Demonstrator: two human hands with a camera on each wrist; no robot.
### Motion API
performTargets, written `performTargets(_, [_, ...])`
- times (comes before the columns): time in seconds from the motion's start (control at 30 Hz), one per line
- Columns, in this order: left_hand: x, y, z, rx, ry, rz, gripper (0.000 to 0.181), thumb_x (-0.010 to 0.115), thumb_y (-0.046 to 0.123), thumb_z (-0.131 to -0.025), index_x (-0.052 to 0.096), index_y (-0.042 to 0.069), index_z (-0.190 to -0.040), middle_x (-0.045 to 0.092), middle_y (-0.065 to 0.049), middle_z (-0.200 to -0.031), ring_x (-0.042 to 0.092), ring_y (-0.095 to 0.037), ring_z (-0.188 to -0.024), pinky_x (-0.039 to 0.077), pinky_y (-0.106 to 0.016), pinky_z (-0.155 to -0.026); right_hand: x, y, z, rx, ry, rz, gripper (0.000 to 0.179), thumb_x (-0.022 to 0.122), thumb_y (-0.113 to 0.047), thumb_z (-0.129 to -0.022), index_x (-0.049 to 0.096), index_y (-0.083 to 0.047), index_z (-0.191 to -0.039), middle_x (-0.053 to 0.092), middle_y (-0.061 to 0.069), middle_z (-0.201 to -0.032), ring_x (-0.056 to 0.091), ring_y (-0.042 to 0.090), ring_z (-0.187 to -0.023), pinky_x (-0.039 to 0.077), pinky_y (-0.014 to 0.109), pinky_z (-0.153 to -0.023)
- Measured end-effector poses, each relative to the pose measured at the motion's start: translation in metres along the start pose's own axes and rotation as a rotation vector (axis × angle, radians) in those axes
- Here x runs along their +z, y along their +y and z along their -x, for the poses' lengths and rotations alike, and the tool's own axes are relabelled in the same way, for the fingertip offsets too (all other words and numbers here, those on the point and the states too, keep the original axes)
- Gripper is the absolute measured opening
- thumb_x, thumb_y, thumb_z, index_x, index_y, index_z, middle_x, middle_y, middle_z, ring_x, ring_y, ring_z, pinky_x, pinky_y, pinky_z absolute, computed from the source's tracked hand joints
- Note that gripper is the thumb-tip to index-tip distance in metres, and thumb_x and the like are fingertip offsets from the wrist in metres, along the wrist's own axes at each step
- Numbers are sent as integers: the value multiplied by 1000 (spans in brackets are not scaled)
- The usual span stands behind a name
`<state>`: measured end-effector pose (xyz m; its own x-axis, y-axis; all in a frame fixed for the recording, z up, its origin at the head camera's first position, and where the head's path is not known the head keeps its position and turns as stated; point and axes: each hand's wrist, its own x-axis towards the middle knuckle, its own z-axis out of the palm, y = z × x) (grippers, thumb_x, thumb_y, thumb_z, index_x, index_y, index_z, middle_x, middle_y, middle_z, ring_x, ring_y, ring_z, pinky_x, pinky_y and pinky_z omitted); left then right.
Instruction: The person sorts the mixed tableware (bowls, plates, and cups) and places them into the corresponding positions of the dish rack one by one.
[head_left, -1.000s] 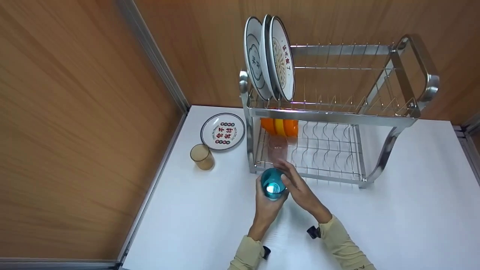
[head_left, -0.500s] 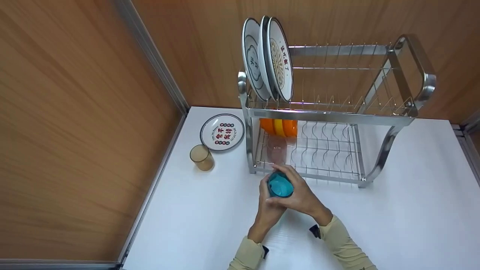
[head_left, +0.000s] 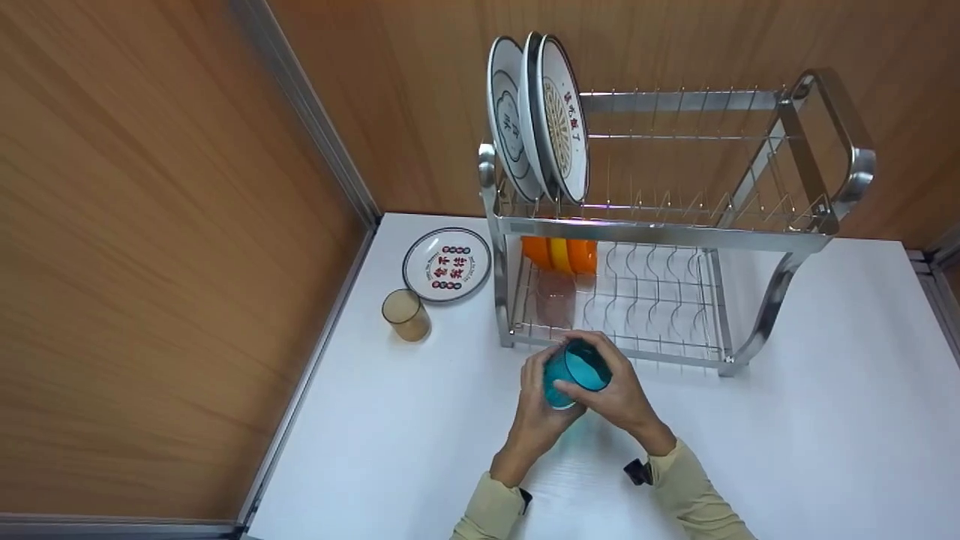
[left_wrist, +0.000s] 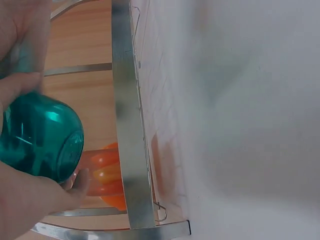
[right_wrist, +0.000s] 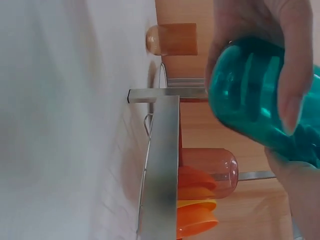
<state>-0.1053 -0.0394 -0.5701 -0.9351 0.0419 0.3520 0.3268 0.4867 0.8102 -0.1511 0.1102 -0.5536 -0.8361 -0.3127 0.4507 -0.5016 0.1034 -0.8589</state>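
A clear teal drinking glass point(head_left: 561, 379) is held between both hands in front of a metal dish rack. It tilts, with its mouth toward the right. My left hand point(head_left: 538, 409) grips the lower body from the left, and in the left wrist view the thick base point(left_wrist: 70, 155) shows beside its fingers. Close to the rim, my right hand point(head_left: 624, 396) holds the glass with its thumb across the near side. The fingers on the far side are partly hidden by the glass in the head view.
The dish rack point(head_left: 664, 235) bears several upright plates point(head_left: 566, 120) above; below are orange and yellow bowls point(head_left: 559, 255) and an upside-down pinkish glass point(head_left: 555, 300). Left of it lie a white plate point(head_left: 461, 262) and an amber glass point(head_left: 406, 316). A wooden panel point(head_left: 187, 262) borders the table.
The right hand has gone from touching the glass's side to gripping it near the rim. The glass has shifted slightly right and tipped, its mouth now toward the right.
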Motion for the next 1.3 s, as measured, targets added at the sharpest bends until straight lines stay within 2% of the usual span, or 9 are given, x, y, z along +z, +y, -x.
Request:
performTargets(0.1, [-4, 1, 0, 16, -23, 30, 83, 86, 27, -85, 37, 9, -150, 46, -9, -143, 48, -27, -132, 47, -41, -110, -7, 1, 4, 28, 31, -66, 66, 78, 10, -79, 54, 2, -140, 59, 22, -136, 56, 23, -123, 48, 33, -107])
performTargets(0.17, [-6, 2, -1, 21, -34, 51, 83, 86, 30, -85, 38, 9, -150, 46, -9, -143, 49, -27, -132, 48, -42, -110, -11, 2, 6, 42, 45, -129, 62, 72, 11, -84, 53, 1, -142, 59, 20, -136, 55, 22, -124, 45, 27, -108])
performTargets(0.3, [-8, 6, -1, 19, -50, 108, 84, 85, 31, -86, 38, 9, -151, 47, -9, -146, 48, -27, -134, 47, -42, -110, -19, 3, 8, 45, 65, -218, 54, 61, 9, -92, 50, 1, -144, 57, 22, -136, 53, 24, -126, 41, 25, -112])
performTargets(0.47, [-11, 12, -1, -33, -72, 226, 84, 84, 31, -87, 37, 9, -152, 45, -7, -150, 46, -27, -138, 45, -43, -111, -24, 5, 11, 45, 77, -235, 49, 54, 5, -96, 48, 3, -144, 54, 26, -137, 52, 23, -128, 39, 26, -113])
performTargets(0.7, [-18, 18, -2, -105, -60, 374, 80, 81, 34, -89, 37, 16, -154, 42, -9, -155, 40, -30, -143, 42, -55, -111, -32, 7, 20, 95, 81, -220, 44, 53, 1, -96, 53, 0, -140, 56, 16, -138, 51, 22, -129, 41, 24, -110])
performTargets(0.87, [-20, 21, -4, -114, -53, 440, 77, 78, 32, -93, 36, 12, -154, 40, -13, -157, 39, -30, -144, 41, -45, -114, -35, 9, 25, 110, 29, -202, 47, 58, 4, -94, 53, -1, -140, 56, 15, -139, 51, 21, -128, 40, 23, -111])
performTargets(1.07, [-21, 29, -8, -68, -44, 429, 72, 73, 27, -97, 36, 10, -156, 39, -9, -156, 41, -28, -141, 41, -38, -114, -37, 9, 29, 155, -55, -183, 62, 70, 8, -88, 51, -5, -145, 55, 10, -143, 53, 17, -128, 44, 21, -108])
performTargets(1.17, [-20, 33, -11, 0, -36, 378, 67, 71, 24, -99, 39, 11, -156, 39, -8, -156, 43, -27, -140, 42, -38, -113, -36, 7, 30, 137, -108, -165, 73, 77, 8, -84, 47, -6, -149, 52, 12, -148, 54, 15, -130, 45, 23, -107])
performTargets(1.3, [-18, 37, -15, 106, -21, 287, 64, 73, 19, -97, 43, 11, -154, 38, -10, -157, 44, -28, -141, 43, -40, -113, -33, 3, 27, 60, -151, -102, 89, 84, 4, -80, 38, -4, -155, 45, 18, -154, 50, 11, -136, 41, 23, -110])
